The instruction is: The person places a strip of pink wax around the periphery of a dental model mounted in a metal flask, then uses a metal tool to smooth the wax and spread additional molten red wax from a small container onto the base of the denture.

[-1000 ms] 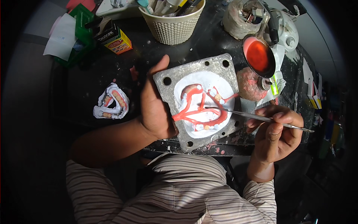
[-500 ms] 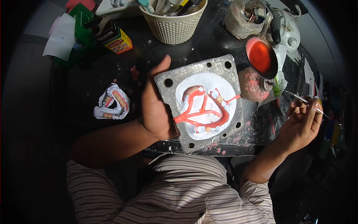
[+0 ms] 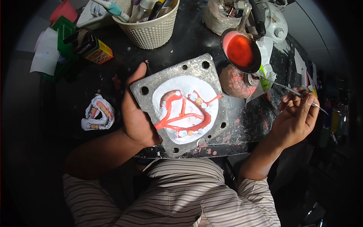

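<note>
My left hand [image 3: 134, 113] grips the left side of a square grey metal dental flask half [image 3: 177, 149], thumb up along its edge. White plaster [image 3: 170, 85] fills its round middle, carrying a red wax arch [image 3: 205, 123] with teeth and wax bars joined across it. In the fingers of my right hand [image 3: 297, 117] is a thin metal wax carver [image 3: 289, 89]. Its far tip is at the metal neck of a wax-spattered burner [image 3: 238, 83]; I cannot make out a flame. Over the burner sits a small dark pan [image 3: 242, 51] of molten red wax.
A plaster model with teeth [image 3: 98, 113] lies at the left. Along the back stand a green box [image 3: 62, 32], a small carton [image 3: 92, 47], a woven basket of tools [image 3: 151, 34] and a plaster-smeared tub [image 3: 217, 19]. Wax crumbs dot the black table near its front edge.
The whole view has shifted, so the scene sits further left in the picture. My left hand still grips the flask, and the carver's tip stays by the burner neck.
</note>
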`<state>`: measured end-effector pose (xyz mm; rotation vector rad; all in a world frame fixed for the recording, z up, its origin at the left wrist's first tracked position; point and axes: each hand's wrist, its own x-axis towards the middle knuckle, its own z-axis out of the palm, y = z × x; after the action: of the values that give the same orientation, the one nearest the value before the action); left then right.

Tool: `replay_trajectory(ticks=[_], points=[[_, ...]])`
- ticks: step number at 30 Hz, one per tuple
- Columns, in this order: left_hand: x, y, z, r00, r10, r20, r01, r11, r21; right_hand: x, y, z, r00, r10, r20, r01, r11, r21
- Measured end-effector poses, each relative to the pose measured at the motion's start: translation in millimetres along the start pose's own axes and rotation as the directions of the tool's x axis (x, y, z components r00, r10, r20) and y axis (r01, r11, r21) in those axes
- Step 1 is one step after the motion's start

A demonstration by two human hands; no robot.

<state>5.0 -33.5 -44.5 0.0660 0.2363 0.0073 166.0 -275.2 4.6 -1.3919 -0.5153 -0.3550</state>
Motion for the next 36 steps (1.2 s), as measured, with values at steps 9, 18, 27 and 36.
replay_trajectory(ticks=[9, 18, 27, 36], points=[[2, -1, 2, 1.000, -0.020, 0.001, 0.020, 0.999, -0.026, 1, -2, 2, 1.000, 0.015, 0.007, -0.015, 1.000, 0.009], [1, -1, 1, 0.999, -0.027, 0.018, 0.028, 0.996, -0.080, 0, -2, 7, 1.000, 0.014, 0.001, -0.014, 1.000, -0.014], [2, -2, 2, 1.000, -0.012, -0.024, 0.011, 1.000, -0.027, -12, 1, 13, 0.980, -0.154, 0.127, 0.169, 0.979, -0.116], [4, -6, 4, 0.998, 0.009, -0.068, -0.010, 1.000, -0.020, -19, -4, 16, 0.978, -0.160, 0.130, 0.165, 0.986, -0.029]])
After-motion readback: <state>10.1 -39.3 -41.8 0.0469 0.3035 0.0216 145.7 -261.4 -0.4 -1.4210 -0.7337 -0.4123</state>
